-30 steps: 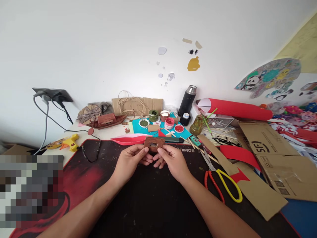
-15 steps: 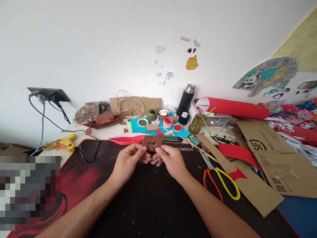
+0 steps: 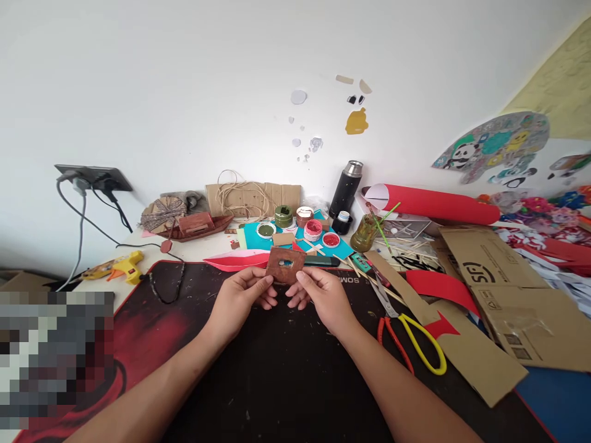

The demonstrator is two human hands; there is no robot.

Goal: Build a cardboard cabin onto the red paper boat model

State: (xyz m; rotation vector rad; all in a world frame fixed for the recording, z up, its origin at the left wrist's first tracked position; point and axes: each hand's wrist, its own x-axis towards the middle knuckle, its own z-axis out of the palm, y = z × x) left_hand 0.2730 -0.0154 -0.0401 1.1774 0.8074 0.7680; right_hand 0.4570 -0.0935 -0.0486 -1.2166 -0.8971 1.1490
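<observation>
A small flat brown piece (image 3: 282, 273) with a rectangular hole in its middle is held up over the back edge of the dark mat (image 3: 272, 381). My left hand (image 3: 239, 301) pinches its left side between thumb and fingers. On its right side, my right hand (image 3: 325, 300) grips it the same way. Just behind lie a pink-red paper boat shape (image 3: 237, 261) and a dark green cutter (image 3: 322, 261). Through the hole, bits of the things behind show.
Open paint jars (image 3: 313, 230) stand on blue card behind the hands. At the right lie scissors (image 3: 391, 314), cardboard (image 3: 484, 363) and a red roll (image 3: 438, 204). Leftward are a yellow glue gun (image 3: 127, 267), a brown model boat (image 3: 196, 226) and a cable. A black flask (image 3: 346, 187) stands at the back.
The brown piece has tilted up to face the camera more squarely, showing more of its surface and hole. Both hands still hold it, with their lower fingers slightly farther apart.
</observation>
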